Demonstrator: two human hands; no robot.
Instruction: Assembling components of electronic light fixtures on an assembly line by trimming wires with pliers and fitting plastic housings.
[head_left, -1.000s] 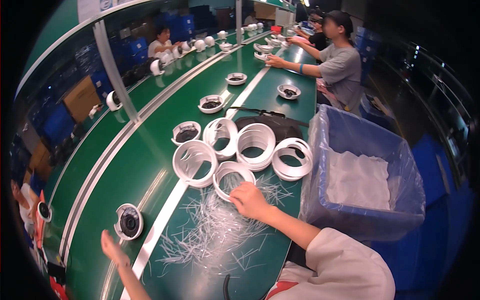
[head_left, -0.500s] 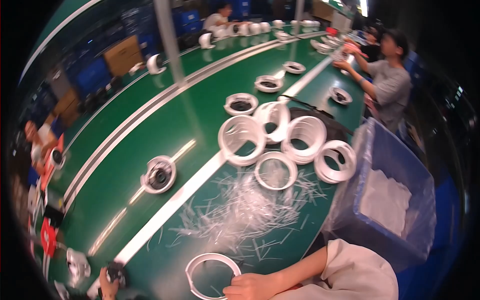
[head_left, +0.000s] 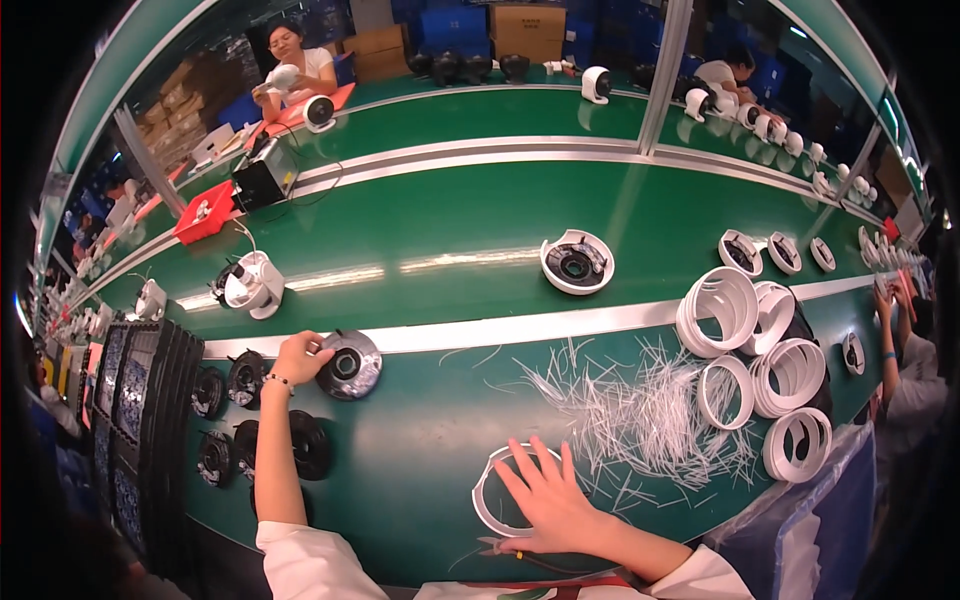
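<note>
My left hand [head_left: 300, 358] grips the rim of a round black part [head_left: 350, 365] with a ring-shaped centre, beside the white strip along the bench. My right hand [head_left: 556, 505] has its fingers spread over a white plastic ring [head_left: 482, 508] that lies on the near green tabletop. Under the right thumb shows a pair of small cutters [head_left: 492, 546], partly hidden by the hand. To the left, several black round parts [head_left: 247, 380] lie around my left forearm. Right of the ring spreads a heap of thin clear plastic strips [head_left: 650, 420].
White rings [head_left: 718, 312] stand in stacks at the right, near a bagged blue bin [head_left: 770, 555]. Black trays [head_left: 135, 420] are piled at the left. Across the strip sit a white housing [head_left: 258, 285] and a white-rimmed part [head_left: 577, 262]. People work at the far side and right.
The view has swung to the left. My right hand has gone from closed at the ring's edge to spread over it. My left hand, with the black part, now shows fully.
</note>
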